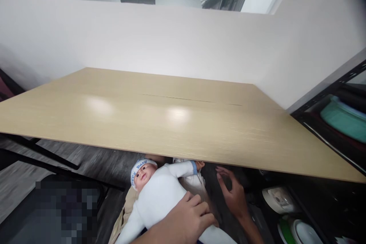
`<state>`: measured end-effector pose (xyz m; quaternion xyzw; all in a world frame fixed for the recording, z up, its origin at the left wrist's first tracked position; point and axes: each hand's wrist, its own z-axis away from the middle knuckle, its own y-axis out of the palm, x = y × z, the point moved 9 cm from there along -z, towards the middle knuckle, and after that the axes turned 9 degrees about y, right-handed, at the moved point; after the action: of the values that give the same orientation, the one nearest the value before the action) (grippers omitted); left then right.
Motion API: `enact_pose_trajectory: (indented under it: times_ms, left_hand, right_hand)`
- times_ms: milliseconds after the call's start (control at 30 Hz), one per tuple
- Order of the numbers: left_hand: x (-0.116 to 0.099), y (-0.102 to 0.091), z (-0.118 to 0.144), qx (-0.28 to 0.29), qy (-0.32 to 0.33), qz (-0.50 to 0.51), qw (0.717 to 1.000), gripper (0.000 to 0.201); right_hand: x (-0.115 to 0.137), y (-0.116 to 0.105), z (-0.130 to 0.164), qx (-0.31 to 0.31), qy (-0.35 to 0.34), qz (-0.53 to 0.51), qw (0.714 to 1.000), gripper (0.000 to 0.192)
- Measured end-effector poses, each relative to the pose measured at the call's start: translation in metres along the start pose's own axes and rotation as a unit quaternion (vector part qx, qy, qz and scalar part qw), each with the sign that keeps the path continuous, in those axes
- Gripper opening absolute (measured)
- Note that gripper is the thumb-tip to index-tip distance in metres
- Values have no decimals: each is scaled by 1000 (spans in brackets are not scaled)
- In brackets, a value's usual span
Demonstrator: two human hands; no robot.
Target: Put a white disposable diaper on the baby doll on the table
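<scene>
A: What do we have in our hands?
B: Our left hand curls over the lower body of the doll; we can't tell whether it grips or merely rests. Our right hand is empty, fingers loosely parted, to the right of the doll and apart from it.
A: And the doll itself?
B: On its back over beige cloth, below the near edge of the table, head toward the left.
A: How far along are we?
B: The lettered cap is on, and the white suit covers the trunk and arms (the feet lie out of our view). What's left, if anything, we can't tell.
</scene>
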<state>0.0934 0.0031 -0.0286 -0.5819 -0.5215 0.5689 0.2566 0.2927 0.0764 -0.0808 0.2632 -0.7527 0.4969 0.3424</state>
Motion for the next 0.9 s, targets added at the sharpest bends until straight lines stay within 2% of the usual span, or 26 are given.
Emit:
enact_pose_trajectory:
  times_ms: [67,133,200,267,333,400,500,600,700,833,900]
  left_hand:
    - [-5,-3,1,-6,24,-22,999,33]
    - [-10,-5,1,-19,42,-43,998,22]
    - [-13,-8,2,-37,52,-60,996,18]
    - [-14,-10,4,-50,57,-71,995,18]
    - [-15,-13,6,-53,62,-72,994,20]
    - [-16,-17,9,-47,60,-69,995,19]
    - [-16,-23,18,-38,53,-74,995,18]
    - [-17,-34,29,-57,47,-87,993,23]
    - [-22,-45,40,-89,51,-103,989,32]
    - [-36,-59,59,-131,44,-79,987,48]
    - [-37,-68,76,-174,11,-56,983,45]
  right_hand:
    - [34,-9,10,31,-85,36,995,25]
    - [73,0,20,91,-177,67,978,35]
    - [105,28,26,178,-248,94,948,48]
    - [125,64,30,266,-287,123,912,53]
    - [135,100,27,325,-287,157,887,56]
    - [143,129,19,356,-264,194,875,59]
    - [156,155,10,385,-226,244,861,60]
    - [175,167,11,408,-219,277,842,43]
    - [198,169,18,411,-246,282,831,31]
    - [225,158,27,396,-271,241,844,33]
    - [236,144,29,380,-266,205,862,38]
